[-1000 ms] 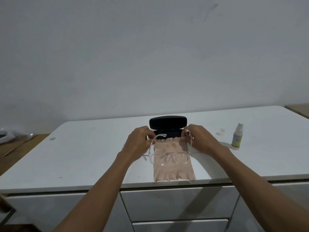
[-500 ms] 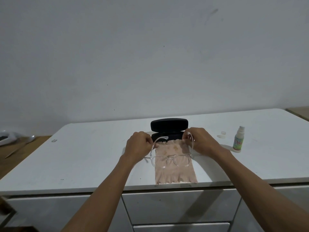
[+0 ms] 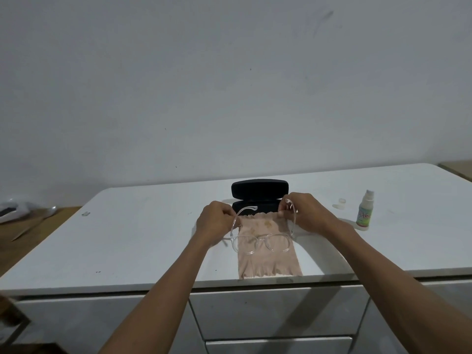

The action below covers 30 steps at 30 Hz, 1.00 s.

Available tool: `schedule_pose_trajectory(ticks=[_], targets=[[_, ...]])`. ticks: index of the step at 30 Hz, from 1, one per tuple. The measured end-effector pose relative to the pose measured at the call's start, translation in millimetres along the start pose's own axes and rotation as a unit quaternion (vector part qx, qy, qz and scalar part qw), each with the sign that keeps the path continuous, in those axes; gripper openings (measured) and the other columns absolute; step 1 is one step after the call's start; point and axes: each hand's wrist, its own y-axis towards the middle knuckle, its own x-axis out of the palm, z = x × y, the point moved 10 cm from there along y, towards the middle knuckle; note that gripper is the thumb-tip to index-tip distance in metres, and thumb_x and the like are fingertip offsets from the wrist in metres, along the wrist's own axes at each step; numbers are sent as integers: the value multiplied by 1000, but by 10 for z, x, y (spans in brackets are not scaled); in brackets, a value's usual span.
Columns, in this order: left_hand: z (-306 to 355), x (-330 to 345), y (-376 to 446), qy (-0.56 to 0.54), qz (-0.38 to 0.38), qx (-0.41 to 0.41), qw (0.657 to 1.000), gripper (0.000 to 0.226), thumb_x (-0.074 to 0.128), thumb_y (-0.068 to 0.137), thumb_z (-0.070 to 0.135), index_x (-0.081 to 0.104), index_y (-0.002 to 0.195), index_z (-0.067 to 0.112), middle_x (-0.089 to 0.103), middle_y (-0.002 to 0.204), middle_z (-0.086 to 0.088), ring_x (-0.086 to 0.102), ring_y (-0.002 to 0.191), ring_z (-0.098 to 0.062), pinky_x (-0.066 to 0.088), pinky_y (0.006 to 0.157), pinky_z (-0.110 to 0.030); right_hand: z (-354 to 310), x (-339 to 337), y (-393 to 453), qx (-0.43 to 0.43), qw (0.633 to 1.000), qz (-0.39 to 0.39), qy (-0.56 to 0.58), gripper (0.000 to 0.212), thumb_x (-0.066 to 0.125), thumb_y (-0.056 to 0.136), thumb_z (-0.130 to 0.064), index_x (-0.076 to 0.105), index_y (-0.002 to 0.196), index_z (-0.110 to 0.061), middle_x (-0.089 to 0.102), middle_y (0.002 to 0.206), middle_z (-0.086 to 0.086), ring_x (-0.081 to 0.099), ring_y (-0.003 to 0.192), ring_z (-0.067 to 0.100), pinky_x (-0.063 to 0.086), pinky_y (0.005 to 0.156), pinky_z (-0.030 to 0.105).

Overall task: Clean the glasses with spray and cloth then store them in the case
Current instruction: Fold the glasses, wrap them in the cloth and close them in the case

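Note:
A beige cloth (image 3: 268,261) lies spread on the white tabletop (image 3: 143,241), reaching its front edge. Clear-framed glasses (image 3: 260,242) rest on the cloth, lenses toward me, temples open and pointing away. My left hand (image 3: 215,221) pinches the cloth's far left corner, and my right hand (image 3: 306,213) pinches the far right corner. The temples curve up right beside my fingers, so I cannot tell whether they are touched. Just behind my hands the black glasses case (image 3: 259,191) stands open. A small spray bottle (image 3: 365,213) stands uncapped to the right.
A small clear cap (image 3: 341,203) lies left of the bottle. Drawer fronts (image 3: 268,312) run below the table edge. At the far left a wooden surface (image 3: 33,228) carries a plastic-wrapped item (image 3: 12,210). A white wall rises behind the table.
Both hands stay at the cloth's far corners with the glasses on it. They have shifted slightly toward me and the far edge looks more bunched.

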Motion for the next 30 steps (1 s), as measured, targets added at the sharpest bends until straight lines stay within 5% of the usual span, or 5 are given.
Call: schedule_pose_trajectory(ticks=[7,13,20,25,30], targets=[[27,-98,-23,-83,21,38,996,18,67,75,-4,70,66,12,74,71,0,71,71,-17,51,61,-22,-37,-21,36,-1,1000,-10,12,11,67,91,-10,69,80,-14,70,77,-10,62,72,15,48,68,27],[101,-80,-46,-85,12,64,994,19,64,83,-13,75,84,3,65,58,5,62,45,6,39,47,-4,-40,-29,20,6,999,-17,29,9,75,87,-10,75,95,-10,64,75,-20,61,73,1,43,63,7],[67,-93,13,28,51,103,993,27,72,78,9,68,78,36,67,59,7,62,52,-13,53,56,-32,1,-20,18,14,999,-20,22,8,78,84,-12,79,91,-16,75,82,0,70,84,18,52,75,24],[79,-110,-19,50,44,129,989,16,75,82,22,77,84,38,69,67,15,57,52,-6,42,55,-21,-12,-18,2,15,999,-20,28,26,77,83,-8,74,69,-30,77,80,1,70,82,19,54,76,32],[187,-127,-39,59,39,158,985,7,82,79,32,78,85,34,65,70,16,55,59,2,39,58,-23,-36,1,15,14,999,-20,39,21,78,83,-11,73,70,-27,74,79,0,68,81,21,49,70,28]])
